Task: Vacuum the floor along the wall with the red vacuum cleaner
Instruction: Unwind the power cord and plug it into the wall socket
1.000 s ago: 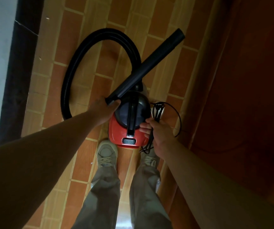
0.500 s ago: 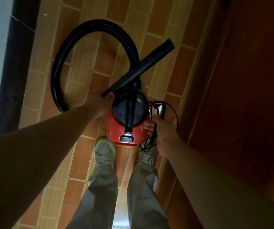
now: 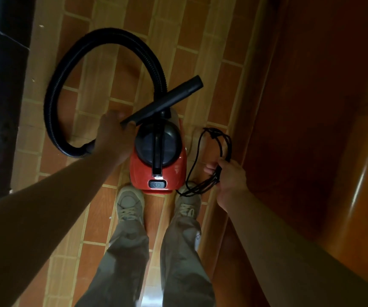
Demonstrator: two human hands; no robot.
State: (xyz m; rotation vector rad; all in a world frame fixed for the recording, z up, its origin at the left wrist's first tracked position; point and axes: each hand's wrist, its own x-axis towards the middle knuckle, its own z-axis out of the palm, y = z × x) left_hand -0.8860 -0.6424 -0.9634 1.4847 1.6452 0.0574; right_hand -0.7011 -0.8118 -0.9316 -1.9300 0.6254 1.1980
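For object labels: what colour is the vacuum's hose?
Black, ribbed hose; only the head view shows it.

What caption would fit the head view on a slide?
Person standing over a red vacuum cleaner, left hand gripping its black tube, right hand holding the looped cord.

Glossy red plastic on the vacuum cleaner (image 3: 176, 171); ribbed black plastic along the hose (image 3: 53, 103); matt tile across the floor (image 3: 121, 69); polished wood on the right-hand panel (image 3: 322, 107); cloth trousers (image 3: 123, 258).
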